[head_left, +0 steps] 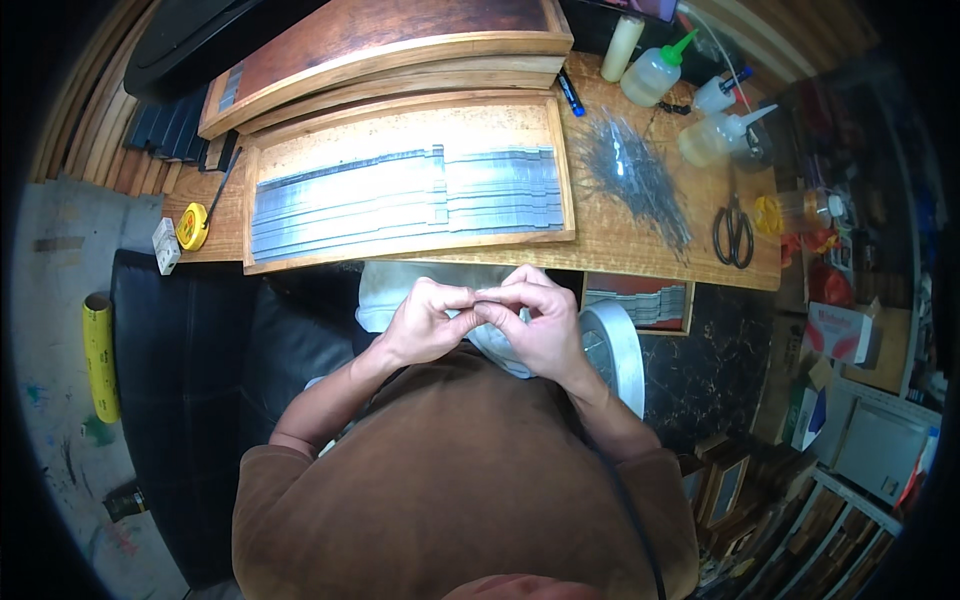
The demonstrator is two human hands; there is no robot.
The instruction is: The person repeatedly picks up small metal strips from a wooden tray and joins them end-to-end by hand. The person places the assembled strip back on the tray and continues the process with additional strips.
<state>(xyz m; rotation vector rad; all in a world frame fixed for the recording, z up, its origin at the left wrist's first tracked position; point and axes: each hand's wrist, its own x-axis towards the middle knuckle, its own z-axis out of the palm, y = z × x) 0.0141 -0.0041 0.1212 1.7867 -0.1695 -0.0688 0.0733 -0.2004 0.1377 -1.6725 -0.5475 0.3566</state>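
My left hand and my right hand meet in front of my chest, just off the table's near edge. Thumbs and fingers of both are pinched together, the fingertips touching or almost touching. Whatever lies between them is too small or too hidden to make out. Beyond my hands sits a shallow wooden tray with rows of thin grey metal strips laid side by side. To its right, a loose heap of thin dark strips lies on the wooden table.
More wooden trays are stacked behind. Black scissors, a green-tipped squeeze bottle, another squeeze bottle and a blue marker stand or lie at right. A yellow tape measure rests at left. A round pale rim is beside my right forearm.
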